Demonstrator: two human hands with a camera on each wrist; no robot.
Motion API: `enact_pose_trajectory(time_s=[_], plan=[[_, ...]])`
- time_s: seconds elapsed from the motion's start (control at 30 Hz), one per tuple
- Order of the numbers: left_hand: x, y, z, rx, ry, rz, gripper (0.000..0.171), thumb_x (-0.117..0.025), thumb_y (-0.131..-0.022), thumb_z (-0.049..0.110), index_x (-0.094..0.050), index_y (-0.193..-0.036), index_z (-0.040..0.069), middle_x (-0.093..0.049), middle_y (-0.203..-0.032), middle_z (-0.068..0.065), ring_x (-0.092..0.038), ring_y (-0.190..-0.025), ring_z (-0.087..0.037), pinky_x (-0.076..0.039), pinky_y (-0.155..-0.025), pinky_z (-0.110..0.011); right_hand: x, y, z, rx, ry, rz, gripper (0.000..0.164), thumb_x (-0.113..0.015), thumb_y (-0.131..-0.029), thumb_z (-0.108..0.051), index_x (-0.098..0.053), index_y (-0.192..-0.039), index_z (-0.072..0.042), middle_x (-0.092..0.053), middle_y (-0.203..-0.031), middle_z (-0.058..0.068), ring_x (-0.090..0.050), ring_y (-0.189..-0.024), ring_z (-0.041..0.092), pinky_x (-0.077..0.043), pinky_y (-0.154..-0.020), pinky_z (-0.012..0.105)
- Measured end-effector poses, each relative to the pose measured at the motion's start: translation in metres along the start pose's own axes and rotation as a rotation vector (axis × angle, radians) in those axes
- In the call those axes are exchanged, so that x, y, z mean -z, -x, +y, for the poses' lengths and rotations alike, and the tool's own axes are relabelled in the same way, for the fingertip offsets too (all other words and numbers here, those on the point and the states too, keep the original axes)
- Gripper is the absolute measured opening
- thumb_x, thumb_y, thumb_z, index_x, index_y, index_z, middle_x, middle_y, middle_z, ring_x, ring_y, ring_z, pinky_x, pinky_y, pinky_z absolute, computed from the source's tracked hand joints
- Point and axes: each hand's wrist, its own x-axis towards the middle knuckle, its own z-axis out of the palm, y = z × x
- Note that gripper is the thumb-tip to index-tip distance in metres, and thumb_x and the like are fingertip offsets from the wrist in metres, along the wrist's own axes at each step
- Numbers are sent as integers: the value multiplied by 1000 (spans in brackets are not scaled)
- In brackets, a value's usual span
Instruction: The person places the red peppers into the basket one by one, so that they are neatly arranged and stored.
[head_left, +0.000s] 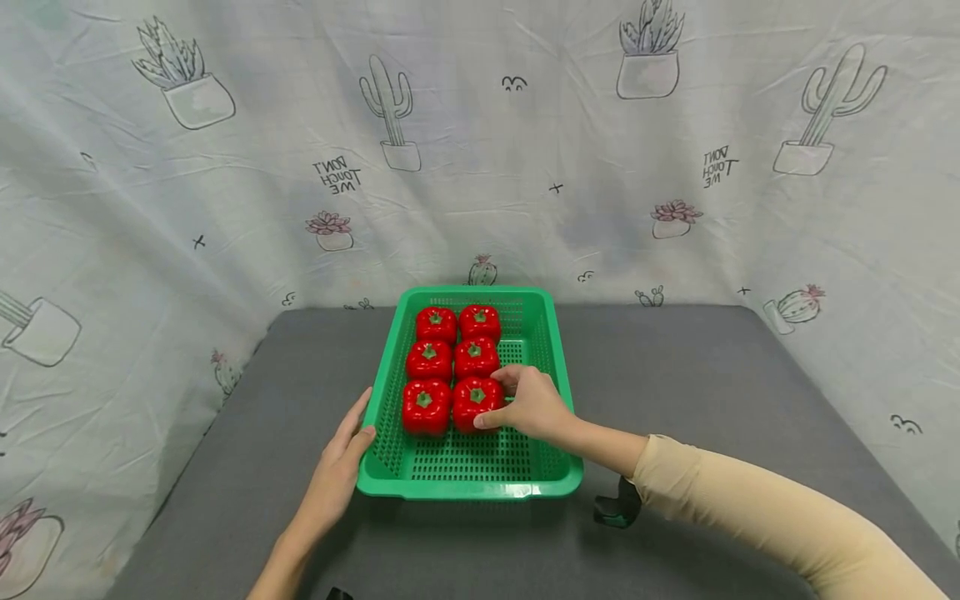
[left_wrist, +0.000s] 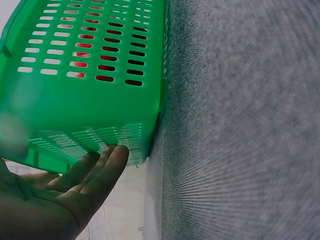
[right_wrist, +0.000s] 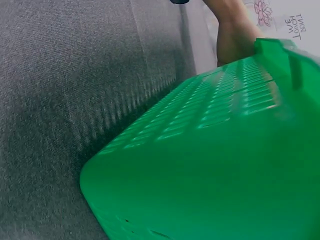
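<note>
A green plastic basket (head_left: 480, 488) with slotted walls holds several red bell peppers in two columns on its left and middle part. My right hand (head_left: 531, 404) reaches over the right rim and grips the nearest bell pepper (head_left: 467, 402) of the right column, thumb in front and fingers behind. Beside it sits another bell pepper (head_left: 424, 407), stem up. At the basket's left side is my left hand (head_left: 337, 467), its thumb over the rim and its fingers (left_wrist: 107, 172) along the outer wall. The right wrist view shows the basket's outside (right_wrist: 210, 165) but hides the grip.
The basket stands on a grey cloth-covered table (head_left: 660, 367). Behind and beside the table hangs a white curtain (head_left: 480, 125) printed with cacti. A dark strap-like object (head_left: 618, 504) shows under the right wrist. Bare basket floor (head_left: 517, 354) shows right of the peppers.
</note>
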Motion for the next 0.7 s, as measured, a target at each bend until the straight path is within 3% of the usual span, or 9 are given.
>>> enact_pose_trajectory(time_s=[0.13,0.33,0.57,0.7], plan=[[0,0,0,-7,11,-1,55,-40,-107,36,-19,-158,30,-22,-159,-3,-28,-139,-24,-30,-104,-53,-2,-1,1,-8,28,4,67,-92,-69,-26,-62,-125,-2,-65,-117,6,-60,-107,26,-53,-76,34],[0,0,0,2,-12,3,55,-40,-107,36,-19,-158,30,-24,-158,-2,-34,-135,-22,-37,-100,-36,-2,-1,1,-19,44,12,67,-92,-69,-27,-62,-123,-2,-64,-113,7,-58,-102,26,-53,-71,32],[-1,0,1,5,21,2,58,-41,-107,36,-19,-159,24,-22,-159,-4,-28,-139,-25,-27,-105,-55,-1,-1,-1,-36,47,12,69,-92,-70,-28,-60,-124,1,-63,-113,7,-58,-102,27,-52,-73,33],[-1,-1,1,4,25,-1,57,-41,-107,36,-19,-159,25,-22,-159,-3,-26,-140,-25,-27,-105,-53,-1,-1,-2,-39,71,10,73,-92,-70,-29,-59,-129,0,-61,-121,8,-56,-108,27,-52,-79,36]])
